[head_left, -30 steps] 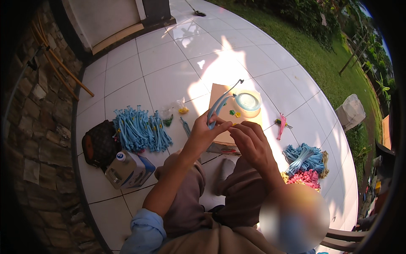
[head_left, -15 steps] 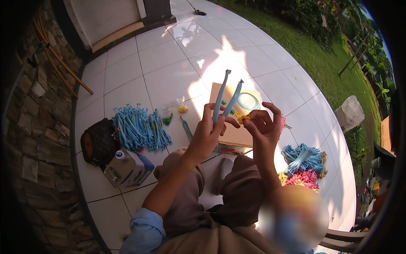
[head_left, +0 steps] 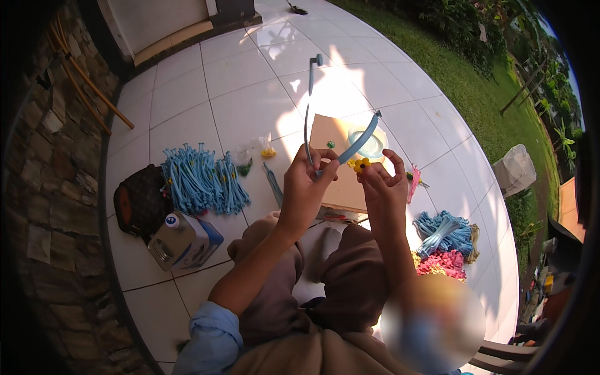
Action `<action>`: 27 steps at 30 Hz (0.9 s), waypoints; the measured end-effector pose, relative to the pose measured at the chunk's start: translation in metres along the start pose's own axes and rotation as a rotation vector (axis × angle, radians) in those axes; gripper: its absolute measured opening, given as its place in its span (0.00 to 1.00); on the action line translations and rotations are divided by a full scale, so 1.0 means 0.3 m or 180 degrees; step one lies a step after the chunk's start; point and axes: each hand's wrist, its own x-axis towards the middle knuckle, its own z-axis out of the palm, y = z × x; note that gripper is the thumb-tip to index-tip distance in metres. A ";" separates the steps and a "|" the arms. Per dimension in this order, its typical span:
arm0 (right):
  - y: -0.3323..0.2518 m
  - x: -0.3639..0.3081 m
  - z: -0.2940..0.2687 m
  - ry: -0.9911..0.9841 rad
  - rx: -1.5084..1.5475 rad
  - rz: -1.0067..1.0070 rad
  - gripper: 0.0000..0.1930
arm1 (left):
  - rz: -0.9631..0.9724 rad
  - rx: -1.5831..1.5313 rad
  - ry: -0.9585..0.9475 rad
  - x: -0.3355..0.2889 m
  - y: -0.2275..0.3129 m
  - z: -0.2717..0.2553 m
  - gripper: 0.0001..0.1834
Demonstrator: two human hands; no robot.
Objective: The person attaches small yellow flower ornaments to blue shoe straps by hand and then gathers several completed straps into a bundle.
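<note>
Blue bent strips [head_left: 310, 112] pinched in left hand [head_left: 306, 187]; right hand [head_left: 382, 187] fingertips grip yellow flower [head_left: 360, 165]; bowl [head_left: 370, 145] contents unclear.

We saw glossy white ceramic floor tiles [head_left: 237, 81], a matt brown cardboard sheet [head_left: 334, 140], smooth blue plastic strips [head_left: 309, 106], a rough stone wall [head_left: 47, 206], and soft brown cloth trousers [head_left: 350, 281].
</note>
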 end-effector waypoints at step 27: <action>0.024 0.001 0.032 0.0208 -0.0096 -0.0121 0.28 | 0.0280 0.0418 -0.0233 -0.008 0.016 0.008 0.17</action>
